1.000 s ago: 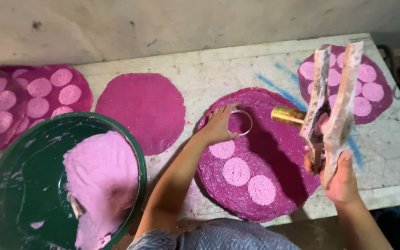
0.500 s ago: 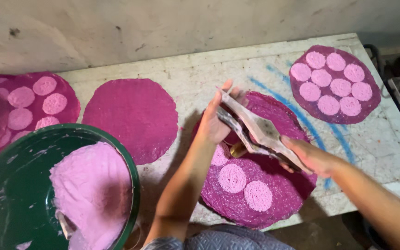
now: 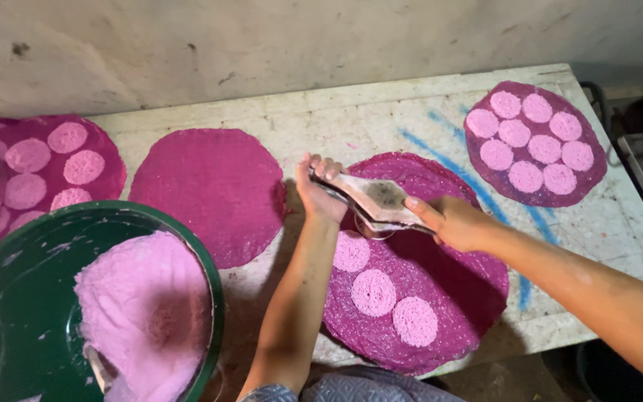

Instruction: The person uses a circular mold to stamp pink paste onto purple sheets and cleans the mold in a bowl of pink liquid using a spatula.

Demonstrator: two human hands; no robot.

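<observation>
The round mats [image 3: 418, 298] are deep magenta with a fine woven texture; the pale pink discs [image 3: 373, 292] on them are speckled. The dough [image 3: 143, 313] in the dark green basin [image 3: 9, 313] is soft lilac-pink. The whitish surface [image 3: 351, 123] carries blue streaks and pink flecks. The press [image 3: 375, 199] is grey, dusted pink.

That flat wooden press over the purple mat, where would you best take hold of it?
By its two ends, as now: the left hand grips the far-left tip and the right hand the near-right end. The wooden press is long, thin and lies roughly level over the round purple mat, so gripping from both sides probably steadies it.
</observation>
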